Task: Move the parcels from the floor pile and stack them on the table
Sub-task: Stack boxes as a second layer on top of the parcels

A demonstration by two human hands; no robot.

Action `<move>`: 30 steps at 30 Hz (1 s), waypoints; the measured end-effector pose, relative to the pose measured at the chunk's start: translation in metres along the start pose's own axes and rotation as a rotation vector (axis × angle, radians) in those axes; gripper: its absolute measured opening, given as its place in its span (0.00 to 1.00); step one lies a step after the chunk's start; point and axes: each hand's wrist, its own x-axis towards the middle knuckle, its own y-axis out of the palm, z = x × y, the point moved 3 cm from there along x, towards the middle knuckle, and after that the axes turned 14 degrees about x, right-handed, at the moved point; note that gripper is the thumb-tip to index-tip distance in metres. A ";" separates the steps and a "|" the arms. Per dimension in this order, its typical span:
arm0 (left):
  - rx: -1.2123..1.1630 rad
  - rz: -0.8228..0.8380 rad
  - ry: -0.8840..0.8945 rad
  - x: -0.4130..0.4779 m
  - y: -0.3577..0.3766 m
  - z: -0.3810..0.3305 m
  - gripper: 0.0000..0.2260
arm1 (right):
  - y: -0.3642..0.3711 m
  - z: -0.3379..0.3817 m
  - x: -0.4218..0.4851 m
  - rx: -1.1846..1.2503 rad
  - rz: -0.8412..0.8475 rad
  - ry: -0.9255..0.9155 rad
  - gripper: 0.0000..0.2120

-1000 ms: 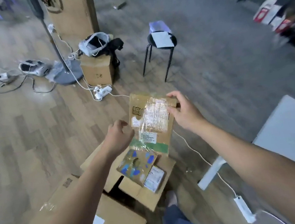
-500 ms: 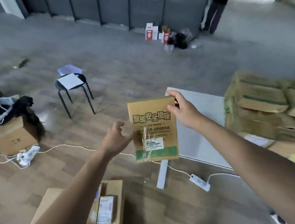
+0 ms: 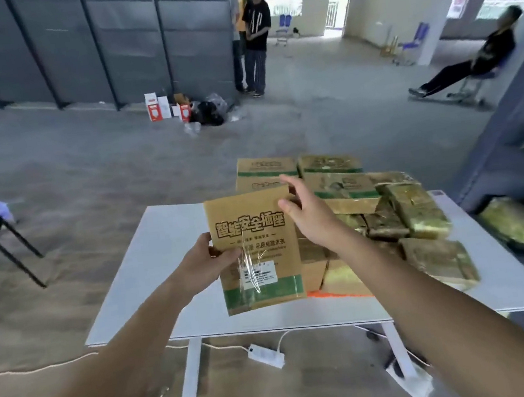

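Kraft parcel [image 3: 257,248] held upright above white bench [image 3: 160,243], label facing camera; left hand [image 3: 209,261] closed on its left edge, right hand [image 3: 305,216] pinching top right corner, likely steadying for placement; stacked parcels [image 3: 370,204] crowd bench's right side.

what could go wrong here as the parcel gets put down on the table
1. The parcels already on the table form an uneven heap, several tilted near the right side; adding weight carelessly might make some slide off.
2. The held parcel is gripped only at its edges, left hand low, right hand at the top corner, so it could slip.
3. A power strip and cable lie on the floor under the table, a possible trip hazard.
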 end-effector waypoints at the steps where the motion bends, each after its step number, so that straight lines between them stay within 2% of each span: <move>1: 0.005 0.005 0.003 0.005 0.010 -0.010 0.23 | -0.014 -0.005 -0.002 0.017 -0.022 -0.003 0.25; 4: 0.001 0.018 0.037 0.016 0.032 -0.037 0.19 | -0.051 -0.021 -0.005 0.062 -0.075 0.015 0.26; 9: 0.059 0.109 0.045 0.039 0.056 -0.058 0.11 | -0.079 -0.056 -0.012 0.032 -0.067 0.162 0.30; 12: 0.107 0.158 0.087 0.052 0.067 -0.066 0.06 | -0.088 -0.066 -0.009 0.026 -0.038 0.209 0.28; 16: 0.187 0.207 0.117 0.083 0.074 -0.066 0.05 | -0.099 -0.075 0.005 -0.109 -0.017 0.276 0.25; 19: 0.334 0.268 0.192 0.105 0.075 -0.073 0.09 | -0.101 -0.080 0.023 -0.173 0.031 0.318 0.24; 22: 0.581 0.278 0.277 0.124 0.070 -0.090 0.14 | -0.093 -0.077 0.040 -0.180 0.085 0.325 0.28; 25: 0.741 0.259 0.366 0.147 0.065 -0.090 0.13 | -0.077 -0.086 0.057 -0.270 0.112 0.355 0.33; 27: 0.714 0.276 0.391 0.158 0.063 -0.086 0.13 | -0.068 -0.096 0.068 -0.250 0.102 0.396 0.38; 29: 0.653 0.238 0.395 0.167 0.060 -0.080 0.13 | -0.062 -0.100 0.075 -0.206 0.085 0.433 0.36; 30: 0.649 0.157 0.387 0.174 0.056 -0.075 0.13 | -0.059 -0.105 0.079 -0.188 0.069 0.461 0.33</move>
